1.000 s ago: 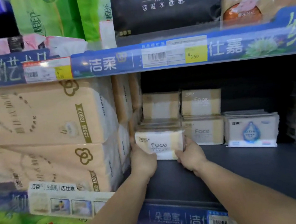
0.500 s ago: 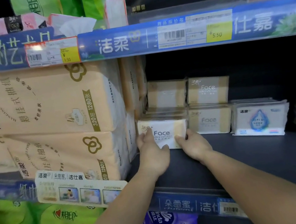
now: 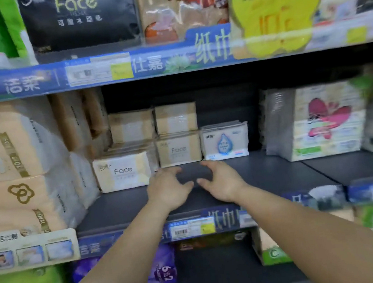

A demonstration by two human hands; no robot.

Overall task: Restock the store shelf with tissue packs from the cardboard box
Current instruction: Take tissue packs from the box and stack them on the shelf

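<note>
Both arms are reaching over the dark grey metal shelf [image 3: 268, 178]; the left hand [image 3: 167, 191] and right hand [image 3: 221, 181], having let go, are hovering loosely curled and empty. Behind-left, the white-and-cream "Face" tissue pack [image 3: 122, 172] is now sitting fronting its stack.

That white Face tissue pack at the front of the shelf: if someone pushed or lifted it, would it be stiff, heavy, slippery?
The white Face tissue pack looks soft: its wrap is slightly rounded at the edges, so it would probably give under fingers. It is likely light for its bulk, being tissue. The glossy wrap may slide easily on the smooth dark shelf. Sitting low and wide, it seems unlikely to tip.
</note>
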